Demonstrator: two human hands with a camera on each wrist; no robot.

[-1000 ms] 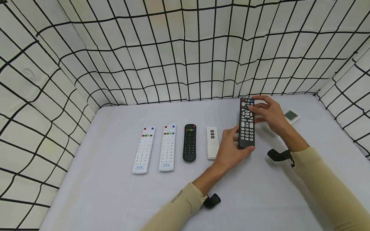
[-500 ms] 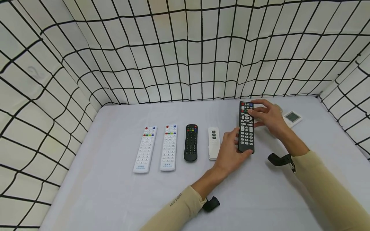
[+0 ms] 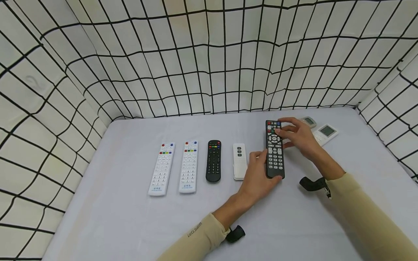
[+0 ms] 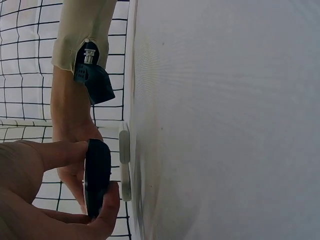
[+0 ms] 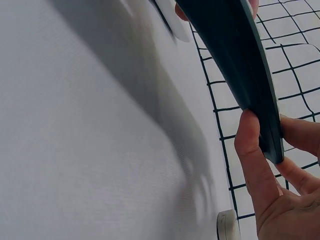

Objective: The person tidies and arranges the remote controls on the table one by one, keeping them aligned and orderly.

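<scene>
Both hands hold a black remote control (image 3: pixel 274 148) with white buttons, keys facing up, above the white table. Its lower end is gripped by the left hand (image 3: pixel 256 179), thumb along the bottom edge. The right hand (image 3: pixel 300 137) pinches the upper end from the right side. In the left wrist view the remote (image 4: pixel 96 175) appears edge-on between thumb and fingers. From the right wrist view, the dark underside of the remote (image 5: pixel 235 65) shows, raised off the cloth, with the right hand's fingers (image 5: pixel 250 140) on its far end.
Left of the hands lie a slim white remote (image 3: pixel 240 163), a smaller black remote (image 3: pixel 213 163) and two white remotes with coloured keys (image 3: pixel 188 166), (image 3: pixel 162 168) in a row. Two white remotes with screens (image 3: pixel 326 133), (image 3: pixel 308 121) lie behind the right hand. Black netting (image 3: pixel 225 72) encloses the table.
Both hands have brought the black remote slightly nearer and to the left. The screened remotes behind the right hand show more now. The remotes in the row stay put.
</scene>
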